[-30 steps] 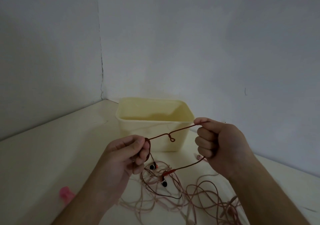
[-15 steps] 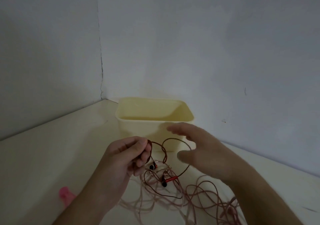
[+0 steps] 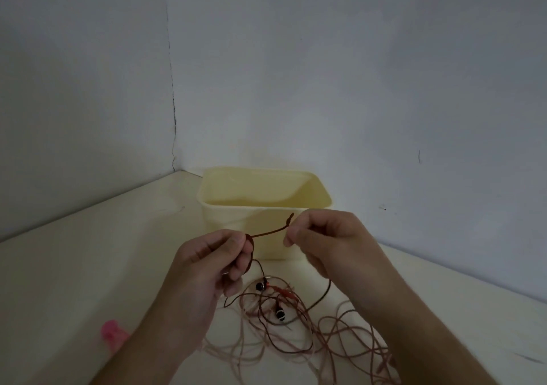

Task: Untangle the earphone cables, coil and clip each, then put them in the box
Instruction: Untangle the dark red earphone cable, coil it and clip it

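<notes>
A dark red earphone cable (image 3: 268, 232) stretches between my two hands, just in front of the pale yellow box (image 3: 318, 196). My left hand (image 3: 213, 263) grips a small coil of it between thumb and curled fingers. My right hand (image 3: 325, 242) pinches the cable near its end, whose tip sticks up past my fingers. Two black earbuds (image 3: 279, 315) hang low over the table from the same cable. Below lies a loose tangle of pinkish cables (image 3: 296, 343).
A pink clip (image 3: 112, 331) lies on the cream table (image 3: 88, 266) at the lower left, partly behind my left forearm. The box stands in the corner where two grey walls meet. The cable tangle spreads to the lower right.
My right hand let go of the cable, swung open toward the left hand, and now pinches the cable again closer in. The left hand kept its coil.
</notes>
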